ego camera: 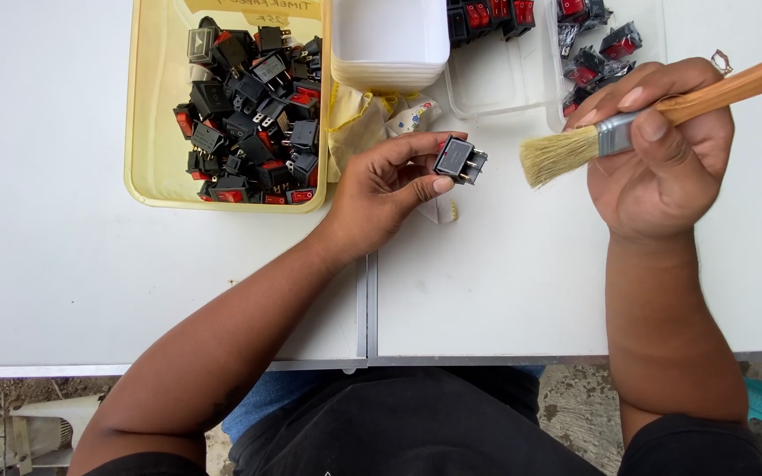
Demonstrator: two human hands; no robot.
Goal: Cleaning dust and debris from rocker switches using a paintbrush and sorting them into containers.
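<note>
My left hand (pixel 385 189) pinches a small black rocker switch (pixel 459 159) with metal prongs, holding it just above the white table (pixel 504 282). My right hand (pixel 663 150) grips a paintbrush (pixel 615 134) with a wooden handle and pale bristles. The bristle tip points left, a short gap from the switch and not touching it.
A yellow tray (pixel 138 132) at the upper left holds several black and red switches. A stack of white tubs (pixel 390 40) stands beside it over a crumpled cloth (pixel 359 123). A clear tray (pixel 509 84) at the top right holds more switches. A seam (pixel 370 308) splits the table.
</note>
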